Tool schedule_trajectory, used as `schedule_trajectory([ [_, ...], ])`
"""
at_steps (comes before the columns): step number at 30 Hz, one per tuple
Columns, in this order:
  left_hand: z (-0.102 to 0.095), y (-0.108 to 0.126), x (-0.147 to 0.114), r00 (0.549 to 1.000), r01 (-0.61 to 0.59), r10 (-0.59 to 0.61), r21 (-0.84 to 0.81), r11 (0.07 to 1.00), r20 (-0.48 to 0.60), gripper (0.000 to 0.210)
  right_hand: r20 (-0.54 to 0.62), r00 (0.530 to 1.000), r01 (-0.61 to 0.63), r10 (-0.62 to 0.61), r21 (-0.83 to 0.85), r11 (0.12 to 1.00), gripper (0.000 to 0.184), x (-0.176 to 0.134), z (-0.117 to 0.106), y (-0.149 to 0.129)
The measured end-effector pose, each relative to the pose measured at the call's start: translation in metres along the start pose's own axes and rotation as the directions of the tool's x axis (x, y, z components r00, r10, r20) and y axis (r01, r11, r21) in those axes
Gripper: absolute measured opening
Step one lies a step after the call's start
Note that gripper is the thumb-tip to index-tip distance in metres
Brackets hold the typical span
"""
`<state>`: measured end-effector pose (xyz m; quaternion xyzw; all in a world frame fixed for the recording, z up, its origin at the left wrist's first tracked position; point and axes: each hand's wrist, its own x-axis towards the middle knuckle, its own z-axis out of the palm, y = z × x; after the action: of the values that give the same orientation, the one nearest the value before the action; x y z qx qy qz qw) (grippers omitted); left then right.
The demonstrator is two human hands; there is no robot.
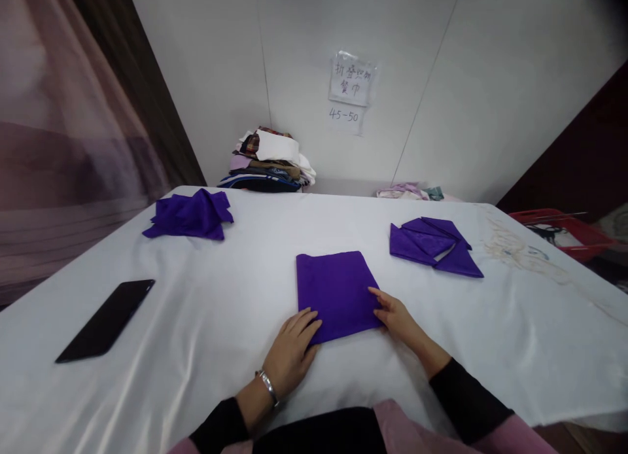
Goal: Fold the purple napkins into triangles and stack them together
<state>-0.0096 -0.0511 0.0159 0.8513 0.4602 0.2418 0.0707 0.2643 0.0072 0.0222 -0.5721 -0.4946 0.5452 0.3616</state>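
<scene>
A purple cloth napkin, folded into a rough square, lies flat on the white-covered table in front of me. My left hand is at its near left corner, fingers on top and thumb by the near edge, closed on the cloth. At the right edge, my right hand grips the napkin between fingers and thumb. The undersides of both grips are hidden. Farther right sits another purple napkin with pointed, layered folds. A loosely bunched purple napkin rests at the far left.
A black tablet-like slab lies on the left of the white tablecloth. Beyond the far edge are a stack of folded clothes and a low cloth pile. A red basket stands past the right edge. Handwritten signs hang on the wall.
</scene>
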Motion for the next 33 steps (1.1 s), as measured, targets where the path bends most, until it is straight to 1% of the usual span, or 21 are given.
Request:
schedule_trajectory([
  [3,0.003,-0.002,-0.001,1.0,-0.013,0.013,0.014,1.0,-0.007,0.04,-0.009,1.0,-0.024,0.024,0.027,0.999,0.067,0.002,-0.003,0.004],
  [8,0.004,-0.002,-0.002,0.999,-0.021,0.023,0.048,0.999,-0.038,0.04,-0.11,0.993,0.042,-0.047,-0.048,0.998,0.068,0.018,0.0,-0.011],
  [12,0.005,-0.001,-0.002,0.998,-0.011,0.014,0.062,0.998,-0.054,0.04,-0.113,0.993,0.017,-0.022,-0.038,0.999,0.067,0.035,0.006,-0.021],
  [13,0.005,-0.001,-0.002,0.998,-0.01,0.014,0.063,0.998,-0.055,0.039,-0.111,0.993,0.033,-0.037,-0.036,0.999,0.066,0.038,0.007,-0.023],
  [16,0.004,0.0,-0.001,0.998,-0.005,0.009,0.064,0.998,-0.061,0.037,-0.13,0.982,0.135,-0.137,-0.026,0.991,0.062,0.04,0.004,-0.028],
  [18,0.004,0.0,-0.001,0.998,-0.003,0.008,0.061,0.998,-0.069,0.036,-0.145,0.977,0.151,-0.153,-0.029,0.988,0.063,0.04,-0.001,-0.026],
  [21,0.004,0.0,0.0,0.997,-0.006,0.01,0.047,0.999,-0.078,0.034,-0.165,0.982,0.082,-0.096,-0.09,0.993,0.062,0.041,-0.01,-0.015],
  [24,0.004,0.0,0.001,0.996,-0.002,0.004,0.024,1.0,-0.084,0.031,-0.164,0.982,0.068,-0.088,-0.128,0.989,0.061,0.044,-0.015,-0.002],
  [27,0.003,0.001,0.001,0.996,0.005,-0.005,0.008,1.0,-0.088,0.029,-0.146,0.982,0.096,-0.12,-0.163,0.982,0.058,0.048,-0.015,0.002],
  [31,0.001,0.005,0.002,0.996,0.022,-0.022,-0.006,1.0,-0.084,0.026,-0.171,0.962,0.147,-0.211,-0.326,0.934,0.053,0.05,-0.014,-0.002],
  [33,0.0,0.005,0.001,0.996,0.029,-0.03,-0.013,0.999,-0.089,0.025,-0.161,0.95,0.185,-0.267,-0.397,0.899,0.052,0.05,-0.013,-0.003],
])
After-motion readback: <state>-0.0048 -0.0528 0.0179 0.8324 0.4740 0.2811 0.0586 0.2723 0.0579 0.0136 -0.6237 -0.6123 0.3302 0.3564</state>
